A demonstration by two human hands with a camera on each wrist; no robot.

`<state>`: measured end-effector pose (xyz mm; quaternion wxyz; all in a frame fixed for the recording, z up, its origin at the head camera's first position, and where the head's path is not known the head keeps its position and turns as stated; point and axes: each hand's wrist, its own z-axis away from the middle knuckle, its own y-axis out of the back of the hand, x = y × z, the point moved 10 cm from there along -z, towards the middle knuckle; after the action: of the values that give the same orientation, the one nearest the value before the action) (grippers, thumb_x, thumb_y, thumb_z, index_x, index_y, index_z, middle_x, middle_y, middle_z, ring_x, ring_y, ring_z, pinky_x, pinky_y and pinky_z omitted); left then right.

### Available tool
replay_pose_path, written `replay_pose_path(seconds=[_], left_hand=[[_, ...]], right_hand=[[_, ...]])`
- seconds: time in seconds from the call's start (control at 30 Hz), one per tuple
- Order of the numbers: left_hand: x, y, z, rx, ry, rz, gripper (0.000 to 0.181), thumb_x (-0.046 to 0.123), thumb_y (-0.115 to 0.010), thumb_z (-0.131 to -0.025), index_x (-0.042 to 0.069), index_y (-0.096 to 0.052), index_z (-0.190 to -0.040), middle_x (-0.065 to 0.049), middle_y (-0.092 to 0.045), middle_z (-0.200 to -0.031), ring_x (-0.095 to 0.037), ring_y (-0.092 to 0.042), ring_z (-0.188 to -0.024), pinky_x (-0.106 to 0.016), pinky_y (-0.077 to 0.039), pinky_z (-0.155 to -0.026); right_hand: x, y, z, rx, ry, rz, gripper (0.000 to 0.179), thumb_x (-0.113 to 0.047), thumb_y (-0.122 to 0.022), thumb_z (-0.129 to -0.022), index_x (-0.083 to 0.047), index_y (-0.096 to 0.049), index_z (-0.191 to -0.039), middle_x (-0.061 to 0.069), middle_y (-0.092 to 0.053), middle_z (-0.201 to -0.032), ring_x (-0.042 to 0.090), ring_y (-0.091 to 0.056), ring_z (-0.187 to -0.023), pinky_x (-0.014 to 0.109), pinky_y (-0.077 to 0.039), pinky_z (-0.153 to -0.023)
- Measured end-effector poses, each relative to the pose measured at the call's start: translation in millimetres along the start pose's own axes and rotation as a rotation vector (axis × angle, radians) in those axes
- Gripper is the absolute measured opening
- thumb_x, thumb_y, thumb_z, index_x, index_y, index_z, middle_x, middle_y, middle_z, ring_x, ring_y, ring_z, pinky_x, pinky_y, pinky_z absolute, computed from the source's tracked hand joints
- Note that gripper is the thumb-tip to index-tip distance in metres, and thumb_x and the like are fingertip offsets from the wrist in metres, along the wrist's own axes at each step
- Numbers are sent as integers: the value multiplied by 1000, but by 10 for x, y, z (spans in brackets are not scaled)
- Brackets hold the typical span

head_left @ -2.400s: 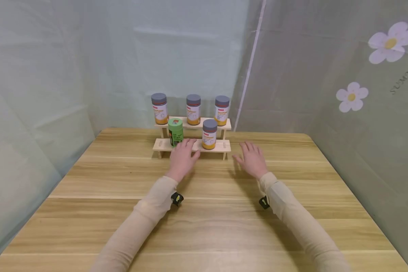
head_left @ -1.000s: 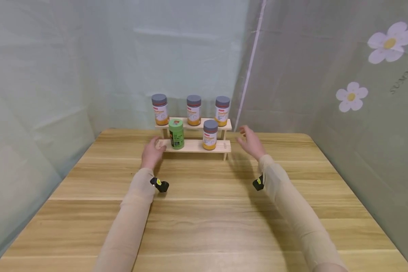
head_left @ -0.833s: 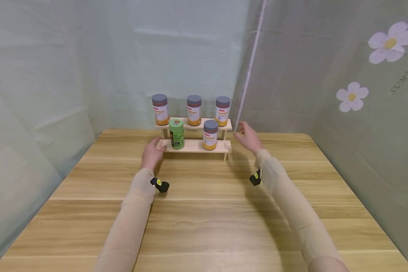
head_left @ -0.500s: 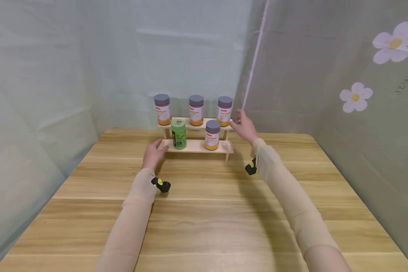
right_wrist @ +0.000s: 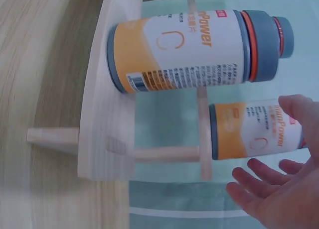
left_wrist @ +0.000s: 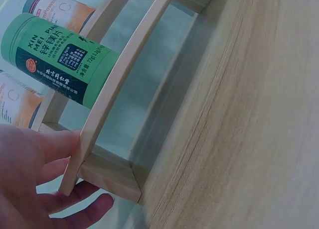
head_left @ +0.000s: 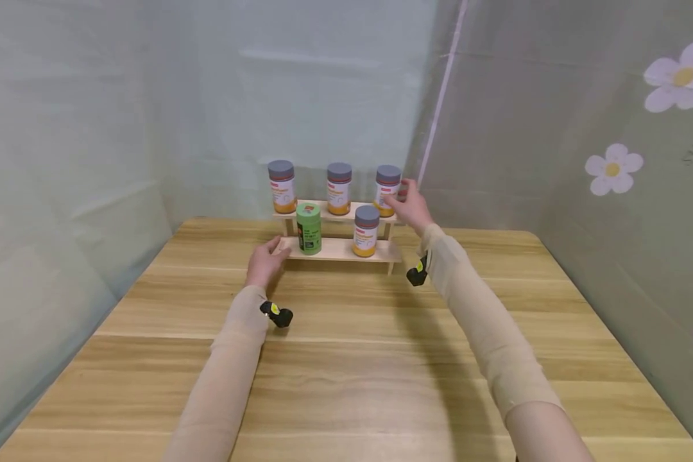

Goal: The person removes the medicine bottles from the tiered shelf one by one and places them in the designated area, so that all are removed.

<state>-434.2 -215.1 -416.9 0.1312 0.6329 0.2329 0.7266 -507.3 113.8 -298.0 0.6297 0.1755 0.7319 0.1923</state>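
A two-tier wooden rack (head_left: 336, 249) stands at the back of the table. My left hand (head_left: 264, 264) grips the left end of its lower tier; in the left wrist view the thumb lies above the board and fingers pass beneath. Beside that hand, a green supplement bottle (left_wrist: 55, 59) stands on the same tier. My right hand (head_left: 414, 209) is at the upper tier's right-hand white-and-orange supplement bottle (right_wrist: 241, 132). Its thumb overlaps the label in the right wrist view, while the other fingers are spread apart from the bottle.
Two more white-and-orange bottles, the left one (head_left: 282, 186) and the middle one (head_left: 339, 189), share the upper tier. Another bottle (head_left: 366, 232) stands on the lower tier at right. Behind the wooden table (head_left: 346, 359) hangs a pale curtain (head_left: 335, 96).
My left hand has moved left from in front of the rack and taken hold of its lower end. My right hand has risen forward and left to the upper right bottle.
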Motion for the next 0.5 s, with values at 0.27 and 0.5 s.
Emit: replay_pose_path(seconds=[0.27, 0.5], left_hand=[[-23, 13, 29, 8, 6, 0, 61, 37, -54, -98, 19, -31, -151, -11, -22, -161, -39, -17, -149, -53, -16, -123], [-10, 47, 34, 24, 12, 9, 60, 38, -55, -98, 19, -34, -151, -11, -23, -161, -38, -19, -149, -52, -17, -123]], right_hand=[[-75, -94, -91, 62, 58, -116, 87, -21, -68, -90, -16, -8, -153, 21, -47, -142, 34, -52, -127, 43, -46, -107], [-141, -78, -143, 136, 90, -76, 91, -18, -70, -88, -20, -7, -153, 21, -48, -140, 35, -50, -128, 45, -40, -112]])
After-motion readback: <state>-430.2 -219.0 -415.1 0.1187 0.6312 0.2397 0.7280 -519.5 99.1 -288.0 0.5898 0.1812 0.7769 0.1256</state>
